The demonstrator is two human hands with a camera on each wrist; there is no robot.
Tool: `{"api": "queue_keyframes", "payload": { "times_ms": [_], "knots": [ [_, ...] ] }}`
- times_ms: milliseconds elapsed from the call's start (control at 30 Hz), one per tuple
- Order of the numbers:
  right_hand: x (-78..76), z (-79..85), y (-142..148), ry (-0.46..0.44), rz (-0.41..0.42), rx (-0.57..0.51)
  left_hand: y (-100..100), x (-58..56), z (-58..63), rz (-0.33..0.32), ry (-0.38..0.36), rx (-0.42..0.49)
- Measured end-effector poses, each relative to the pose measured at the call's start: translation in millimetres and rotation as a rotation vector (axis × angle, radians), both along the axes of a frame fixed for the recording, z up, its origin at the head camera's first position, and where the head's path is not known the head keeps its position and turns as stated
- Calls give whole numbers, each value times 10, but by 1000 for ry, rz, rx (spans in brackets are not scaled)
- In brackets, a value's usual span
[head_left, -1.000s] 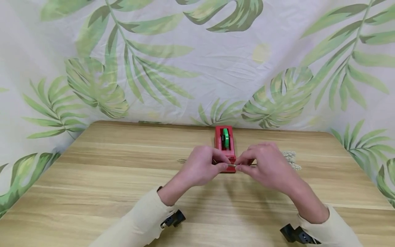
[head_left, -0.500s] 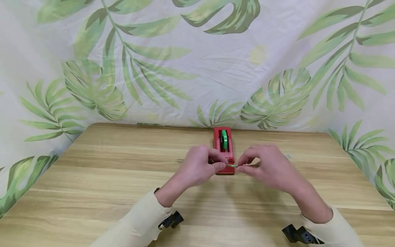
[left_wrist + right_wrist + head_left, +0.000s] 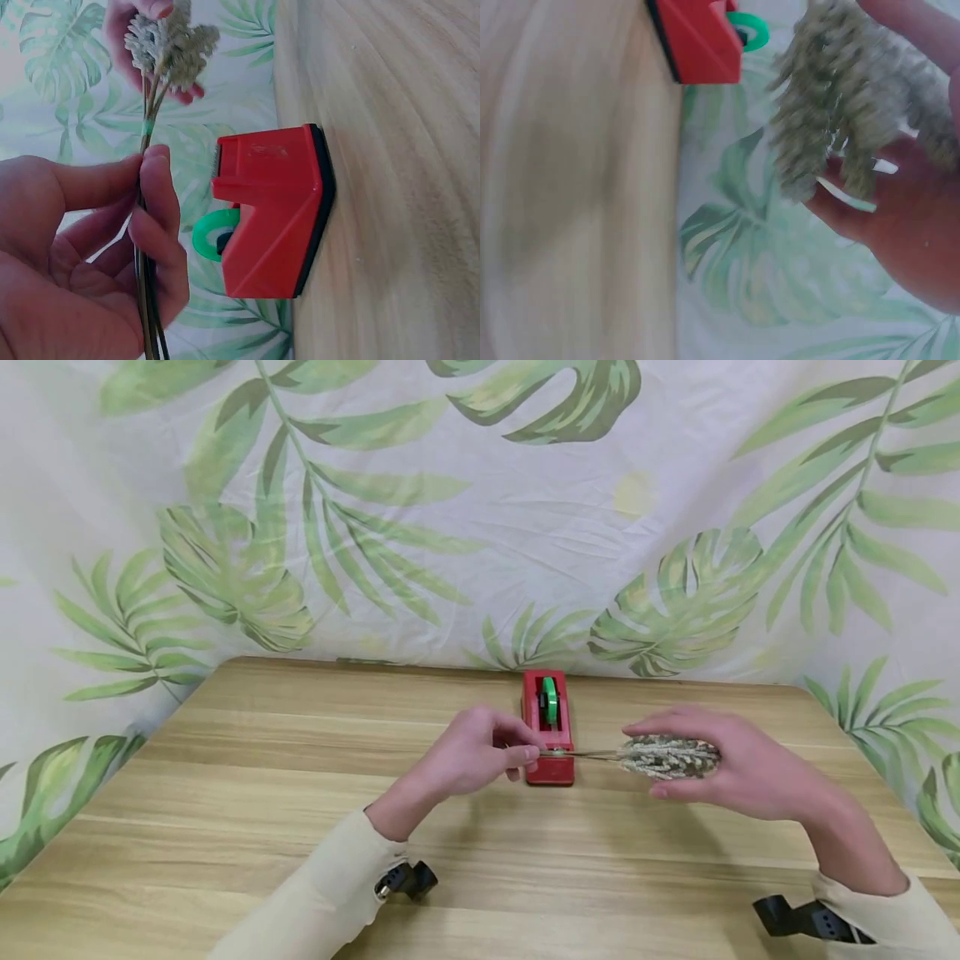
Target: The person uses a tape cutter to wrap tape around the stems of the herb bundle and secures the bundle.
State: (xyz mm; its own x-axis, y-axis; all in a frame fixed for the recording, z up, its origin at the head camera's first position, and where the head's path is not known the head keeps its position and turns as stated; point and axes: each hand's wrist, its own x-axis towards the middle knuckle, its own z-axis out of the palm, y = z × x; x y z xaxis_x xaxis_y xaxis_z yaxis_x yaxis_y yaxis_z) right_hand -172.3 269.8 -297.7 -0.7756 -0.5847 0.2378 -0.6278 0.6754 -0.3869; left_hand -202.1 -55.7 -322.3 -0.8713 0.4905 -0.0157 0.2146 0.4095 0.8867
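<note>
My left hand (image 3: pixel 474 756) pinches the thin stems of a dried flower bunch (image 3: pixel 667 757) between thumb and fingers, and the bunch lies sideways above the table. A band of green tape (image 3: pixel 147 127) circles the stems just beyond the fingertips in the left wrist view. Around the pale, fluffy flower heads my right hand (image 3: pixel 757 770) is spread, thumb on one side and fingers on the other. In the right wrist view, gaps show between that hand and parts of the heads (image 3: pixel 840 105); whether it touches them I cannot tell.
Just behind the stems stands a red tape dispenser (image 3: pixel 553 770) with a green tape roll (image 3: pixel 551 700). Its toothed cutter (image 3: pixel 217 160) faces up. The wooden table (image 3: pixel 300 777) ends at a leaf-printed cloth (image 3: pixel 420 527).
My right hand has let go of the stems by the tape, moved right and spread around the flower heads. The left hand keeps its pinch, slightly farther left.
</note>
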Motion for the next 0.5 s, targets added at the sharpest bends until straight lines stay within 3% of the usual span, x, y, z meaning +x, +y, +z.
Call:
{"api": "queue_keyframes", "payload": {
  "times_ms": [133,233,500],
  "knots": [
    [1,-123,104,-17,79,-55,-15,-31,-37,-72,-25,-42],
    [22,-223,156,-32,94,-83,-11,-46,-69,-108,-15,-116],
    [45,-375,220,-83,41,-14,-20,-82,-151,-103,88,-341]
  ]
}}
